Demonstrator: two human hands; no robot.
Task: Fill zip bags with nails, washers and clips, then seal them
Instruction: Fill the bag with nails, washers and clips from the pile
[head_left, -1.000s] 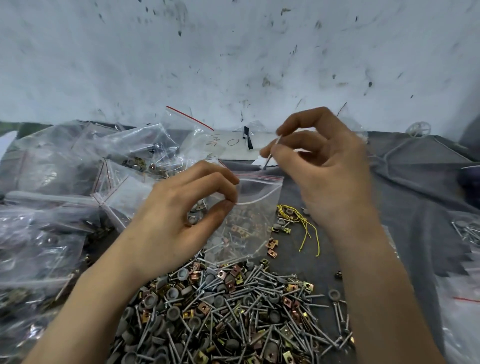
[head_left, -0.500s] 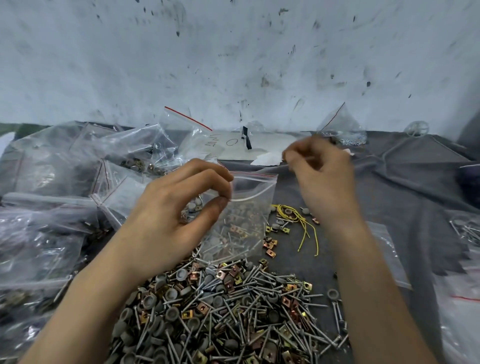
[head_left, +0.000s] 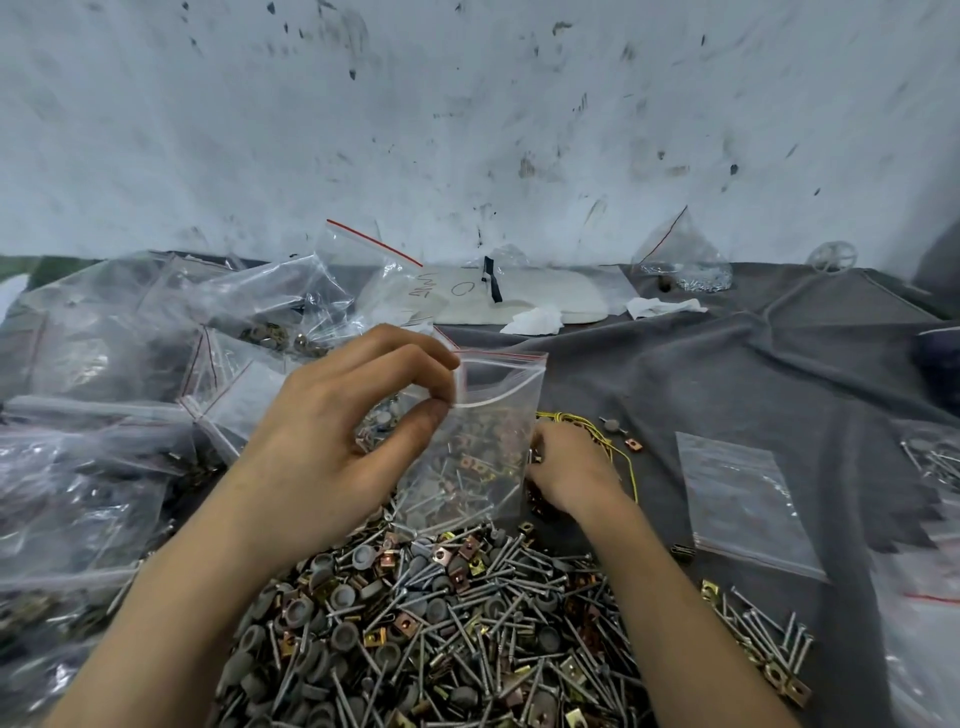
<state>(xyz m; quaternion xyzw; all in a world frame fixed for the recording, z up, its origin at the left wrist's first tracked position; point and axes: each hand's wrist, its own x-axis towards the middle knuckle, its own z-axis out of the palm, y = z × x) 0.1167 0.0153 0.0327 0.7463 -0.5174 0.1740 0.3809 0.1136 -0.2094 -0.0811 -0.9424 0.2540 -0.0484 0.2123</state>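
1. The left hand (head_left: 343, 431) is pinching the near rim of a clear zip bag (head_left: 483, 457) between thumb and forefinger. It is holding the bag upright with its red-lined mouth gaping.
2. The bag is hanging just over the far edge of the pile of nails, washers and clips (head_left: 441, 634), with nails and clips showing in its lower part.
3. The right hand (head_left: 571, 467) is lying low on the grey cloth (head_left: 727, 374), just beside the bag's right edge, with its fingers curling down. The bag is covering the fingertips, so I cannot tell whether they are gripping anything.
4. A yellow wire (head_left: 571, 419) is lying just beyond that hand.
5. An empty flat bag (head_left: 743, 504) is lying to the right, apart from the hands.
6. A heap of filled bags (head_left: 104, 405) is crowding the left side, close behind the left hand.
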